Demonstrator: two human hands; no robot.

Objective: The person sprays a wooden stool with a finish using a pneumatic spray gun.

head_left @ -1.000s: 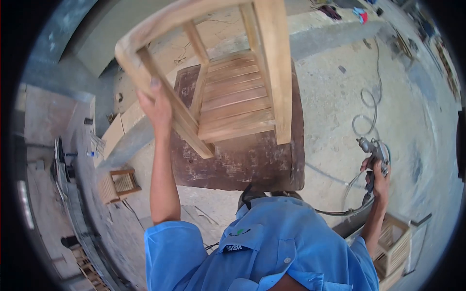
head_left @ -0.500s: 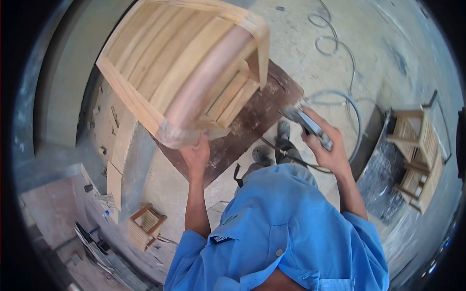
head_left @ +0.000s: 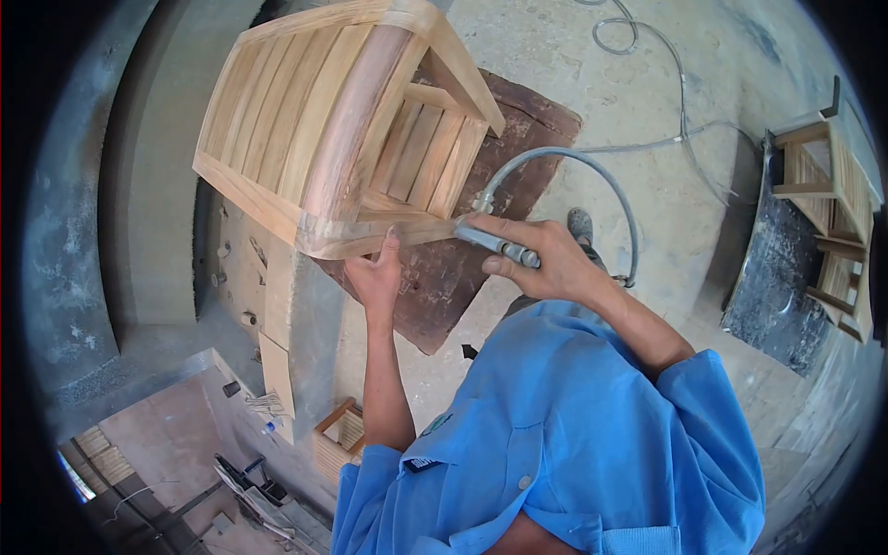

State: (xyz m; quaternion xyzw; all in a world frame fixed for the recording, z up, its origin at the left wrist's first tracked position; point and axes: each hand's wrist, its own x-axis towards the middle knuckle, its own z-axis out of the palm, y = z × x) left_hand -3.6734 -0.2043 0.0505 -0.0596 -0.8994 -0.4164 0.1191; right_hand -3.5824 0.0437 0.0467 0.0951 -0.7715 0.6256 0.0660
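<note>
A slatted wooden piece of furniture (head_left: 305, 120) stands tilted in view at the upper left, over a dark red-brown mat (head_left: 435, 287). My left hand (head_left: 377, 273) grips its near lower edge, thumb on top and the other fingers partly hidden behind the wood. In my right hand (head_left: 546, 259) is a grey metal air tool (head_left: 498, 244), its front end at the near wooden rail, close to the right of my left hand. A grey hose (head_left: 592, 165) curves from the tool's fitting round to the right.
Wooden slatted pieces (head_left: 832, 194) rest on a dark sheet (head_left: 768, 277) at the right. A smaller wooden piece (head_left: 340, 435) is at the lower left. Thin hose (head_left: 683, 92) lies coiled on the floor. A long grey ledge (head_left: 157, 185) runs along the left.
My right hand has moved left with the air tool, up to the wooden rail. The furniture has turned a little and my left hand still holds its edge. The view has shifted.
</note>
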